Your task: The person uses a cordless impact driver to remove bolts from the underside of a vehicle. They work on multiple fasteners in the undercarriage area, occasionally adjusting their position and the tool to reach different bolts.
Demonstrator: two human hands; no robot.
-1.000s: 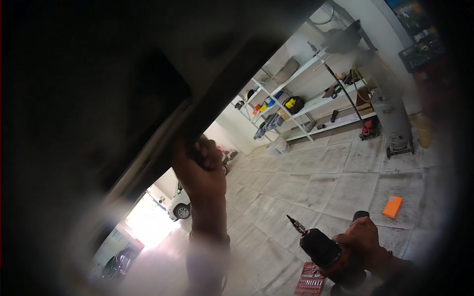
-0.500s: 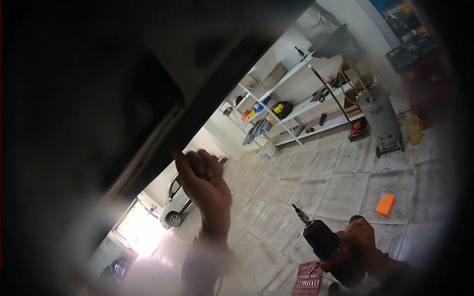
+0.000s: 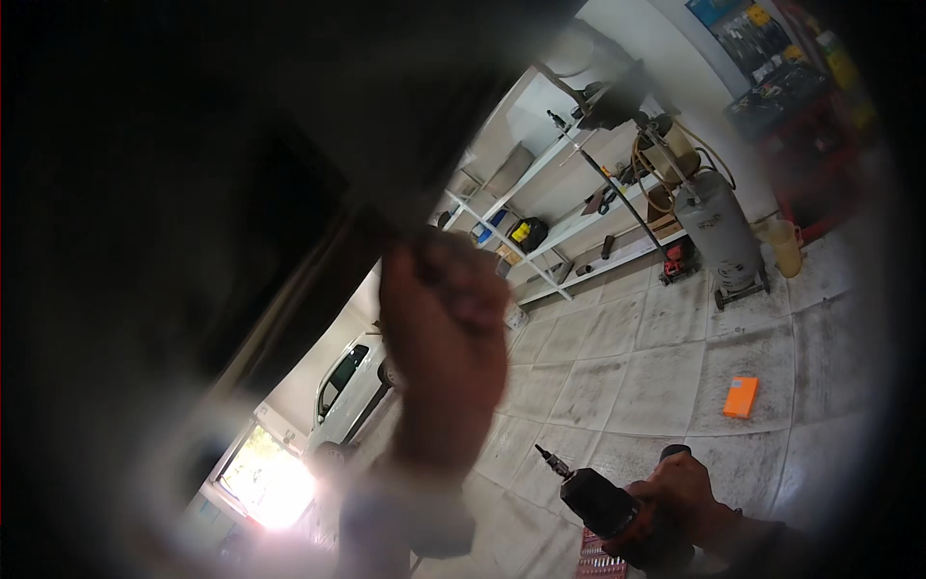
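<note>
My right hand point(image 3: 687, 490) is wrapped round the grip of a black cordless drill point(image 3: 596, 504), low on the right. A bit point(image 3: 553, 460) in its chuck points up and to the left. My left hand point(image 3: 449, 328) is raised in the middle, its fingers curled closed against the edge of a large dark panel point(image 3: 386, 207). Whatever lies inside those fingers is hidden, and the hand is slightly blurred. The dark panel fills the upper left, too dim for detail.
A red socket set case point(image 3: 600, 560) lies on the tiled floor below the drill, with an orange box point(image 3: 741, 397) farther right. Behind stand a grey wheeled tank point(image 3: 719, 232), a yellowish jug point(image 3: 784, 248), a red floor jack point(image 3: 678, 261), white shelves point(image 3: 569, 217) and a white car point(image 3: 349, 386).
My left hand has come closer and moved up and right along the dark panel's edge. The drill in my right hand has shifted left and slightly down, and the view has turned somewhat.
</note>
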